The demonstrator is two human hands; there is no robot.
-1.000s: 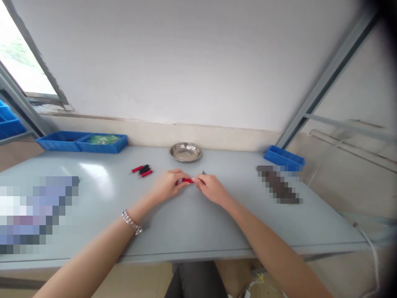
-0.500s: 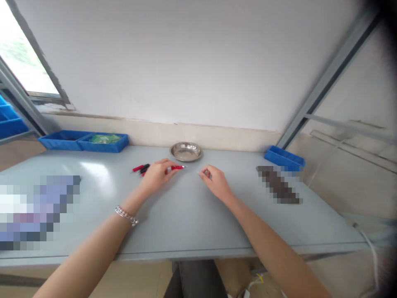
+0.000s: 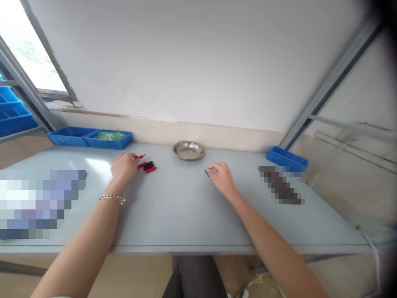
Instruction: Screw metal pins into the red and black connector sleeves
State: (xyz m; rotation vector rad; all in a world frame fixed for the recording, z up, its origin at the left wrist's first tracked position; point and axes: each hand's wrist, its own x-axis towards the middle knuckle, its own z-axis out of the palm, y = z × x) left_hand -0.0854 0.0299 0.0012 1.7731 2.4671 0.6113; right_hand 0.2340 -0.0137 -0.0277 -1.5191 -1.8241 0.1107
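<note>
As they reach out well apart across a grey table (image 3: 186,211), the left hand (image 3: 124,167) is closed, its fingers curled around a slim red rod (image 3: 140,157) whose thin end pokes out toward the far side. Just beside that hand lies a small group of short red and black tubes (image 3: 148,166). The right hand (image 3: 221,178) is half open, with curved fingers (image 3: 214,167) coming down on a small dark piece (image 3: 206,171); whether they have hold of it, I cannot tell. A round steel dish (image 3: 188,150) sits between the hands, near the far edge. Two blue trays (image 3: 89,140) stand to the left along the wall (image 3: 170,132), one with something green (image 3: 109,135) inside, and another blue tray (image 3: 287,159) stands to the right. A bracelet (image 3: 112,199) circles the left wrist. Blurred patches (image 3: 37,205) hide whatever lies at the table's left end.
</note>
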